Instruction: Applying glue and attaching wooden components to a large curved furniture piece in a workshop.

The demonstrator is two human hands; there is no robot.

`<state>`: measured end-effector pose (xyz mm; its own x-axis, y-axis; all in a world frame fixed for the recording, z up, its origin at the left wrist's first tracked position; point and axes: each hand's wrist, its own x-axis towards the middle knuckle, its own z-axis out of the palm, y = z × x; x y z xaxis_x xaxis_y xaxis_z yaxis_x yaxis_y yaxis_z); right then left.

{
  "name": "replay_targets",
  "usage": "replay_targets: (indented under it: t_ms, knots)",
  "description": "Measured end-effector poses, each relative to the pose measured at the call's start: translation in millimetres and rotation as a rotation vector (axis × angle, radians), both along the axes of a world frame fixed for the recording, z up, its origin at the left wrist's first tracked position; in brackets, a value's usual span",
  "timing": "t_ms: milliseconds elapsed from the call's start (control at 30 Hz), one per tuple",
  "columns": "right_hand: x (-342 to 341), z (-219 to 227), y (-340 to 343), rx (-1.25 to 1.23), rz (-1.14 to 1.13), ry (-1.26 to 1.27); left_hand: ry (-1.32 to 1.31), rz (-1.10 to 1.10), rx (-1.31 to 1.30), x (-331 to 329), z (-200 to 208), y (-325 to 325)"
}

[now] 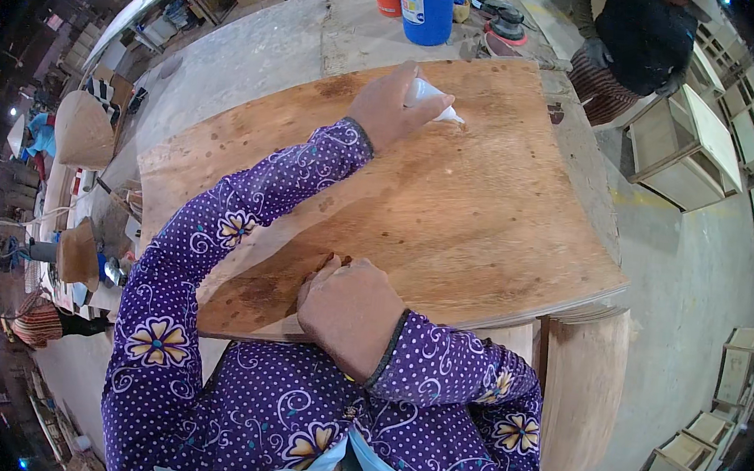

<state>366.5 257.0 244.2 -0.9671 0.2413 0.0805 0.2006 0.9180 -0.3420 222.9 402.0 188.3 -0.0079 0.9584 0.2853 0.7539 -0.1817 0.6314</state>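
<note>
The left hand grips a white, cone-tipped plastic bottle over a flat brown plywood sheet — the curled right hand, I can't tell.

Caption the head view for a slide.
Left hand holds a white bottle over a wooden sheet; right hand curls at its near edge.

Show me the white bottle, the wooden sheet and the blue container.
White bottle (424,90), head view: on its exposed side.
Wooden sheet (460,211), head view: on its bare top face.
Blue container (431,21), head view: on its side wall.
</note>
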Motion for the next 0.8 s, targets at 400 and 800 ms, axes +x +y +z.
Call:
replay_targets:
  t_ms: [400, 800]
  knots:
    - [1, 1, 8, -0.034, 0.085, -0.147, -0.415, -0.051, -0.176, -17, 4, -12]
    - [6, 0, 1, 0.028, -0.032, -0.192, -0.949, -0.022, -0.286, -122, 78, -135]
